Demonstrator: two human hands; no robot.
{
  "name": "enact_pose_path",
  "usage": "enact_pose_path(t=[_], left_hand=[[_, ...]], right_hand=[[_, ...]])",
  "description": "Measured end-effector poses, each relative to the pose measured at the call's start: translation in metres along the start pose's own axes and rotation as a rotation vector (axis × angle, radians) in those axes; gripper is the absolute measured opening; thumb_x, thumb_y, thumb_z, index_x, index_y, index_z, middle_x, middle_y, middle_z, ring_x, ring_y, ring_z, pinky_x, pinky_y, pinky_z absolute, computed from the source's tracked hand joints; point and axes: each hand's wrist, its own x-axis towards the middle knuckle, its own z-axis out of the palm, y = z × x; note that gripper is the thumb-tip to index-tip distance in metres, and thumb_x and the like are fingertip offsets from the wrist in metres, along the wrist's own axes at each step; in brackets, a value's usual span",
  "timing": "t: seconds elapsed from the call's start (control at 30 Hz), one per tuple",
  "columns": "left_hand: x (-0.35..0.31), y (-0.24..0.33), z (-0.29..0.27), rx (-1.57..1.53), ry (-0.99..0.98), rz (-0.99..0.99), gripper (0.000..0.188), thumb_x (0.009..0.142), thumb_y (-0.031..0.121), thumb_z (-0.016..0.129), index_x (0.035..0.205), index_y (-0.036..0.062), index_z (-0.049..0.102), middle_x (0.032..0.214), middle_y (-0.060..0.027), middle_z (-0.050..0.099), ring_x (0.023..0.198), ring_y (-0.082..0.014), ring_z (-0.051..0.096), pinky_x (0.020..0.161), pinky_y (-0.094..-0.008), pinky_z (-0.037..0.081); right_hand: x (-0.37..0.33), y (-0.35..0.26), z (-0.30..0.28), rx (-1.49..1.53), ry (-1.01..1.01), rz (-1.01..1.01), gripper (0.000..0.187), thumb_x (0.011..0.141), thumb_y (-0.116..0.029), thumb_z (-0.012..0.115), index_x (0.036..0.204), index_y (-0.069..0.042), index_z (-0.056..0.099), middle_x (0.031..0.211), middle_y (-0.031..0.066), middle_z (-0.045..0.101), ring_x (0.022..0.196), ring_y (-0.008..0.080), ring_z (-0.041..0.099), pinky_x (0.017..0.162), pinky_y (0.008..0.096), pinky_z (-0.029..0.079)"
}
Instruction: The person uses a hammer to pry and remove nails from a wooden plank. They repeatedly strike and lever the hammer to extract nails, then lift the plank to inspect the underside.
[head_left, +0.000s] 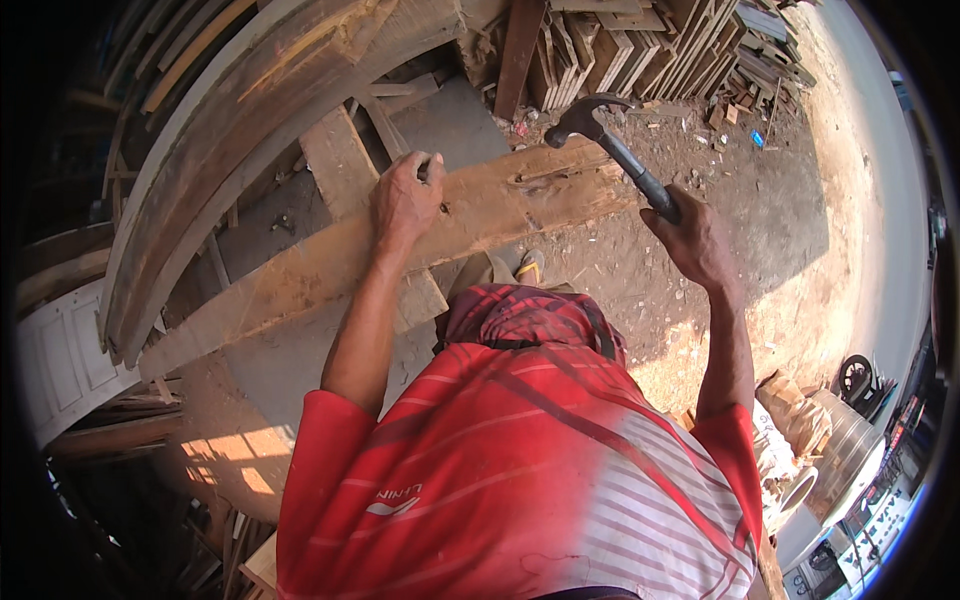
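My right hand [695, 242] is wrapped round the dark handle of a claw hammer [628, 162]. The hammer is raised to the right, its head toward the far end of a long, thick wooden plank [310, 268]. That plank runs slantwise in front of me, with a rough, split hollow in its surface near the right end. Over its middle, my left hand [407, 196] is closed with curled fingers; what they hold, if anything, I cannot make out. A small dark hole or mark shows in the wood beside this hand.
Large curved timbers [225, 130] rise at the left over crosswise support boards [338, 160]. Stacked wood pieces [600, 60] stand at the far side. Offcuts and chips litter the dirt floor [745, 210]. A white panelled door [75, 355] lies at far left; sacks [795, 420] sit at right.
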Motion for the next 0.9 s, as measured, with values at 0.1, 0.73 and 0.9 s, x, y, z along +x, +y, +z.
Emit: enact_pose_path(t=[0.1,0.73,0.9], left_hand=[[0.001,-0.003,0.003,0.024,-0.006,-0.005,0.036,0.102,0.040,0.057,0.104,0.0068,0.069,0.106,-0.0192,0.071,0.099,-0.0430,0.066,0.084,-0.0507,0.051],[-0.001,0.002,-0.003,0.037,-0.042,-0.007,0.038,0.103,0.043,0.054,0.105,0.0076,0.068,0.107,-0.0224,0.070,0.102,-0.0469,0.064,0.086,-0.0538,0.050],[0.000,-0.003,-0.003,0.012,-0.031,0.020,0.038,0.103,0.042,0.054,0.102,0.0061,0.066,0.104,-0.0217,0.070,0.100,-0.0476,0.064,0.084,-0.0546,0.050]], right_hand=[[-0.006,0.014,0.009,0.157,0.098,0.066,0.039,0.092,-0.036,0.078,0.100,0.000,0.065,0.073,0.0081,0.055,0.066,0.0184,0.048,0.063,0.0356,0.043],[-0.011,-0.136,-0.050,1.159,0.573,-0.659,0.019,0.098,-0.014,0.073,0.103,0.002,0.064,0.065,0.0018,0.056,0.048,0.0082,0.049,0.045,0.0230,0.040],[0.013,-0.157,-0.017,1.004,0.651,-0.681,0.007,0.104,-0.006,0.060,0.107,0.000,0.063,0.065,0.0026,0.050,0.051,0.0094,0.044,0.045,0.0274,0.039]])
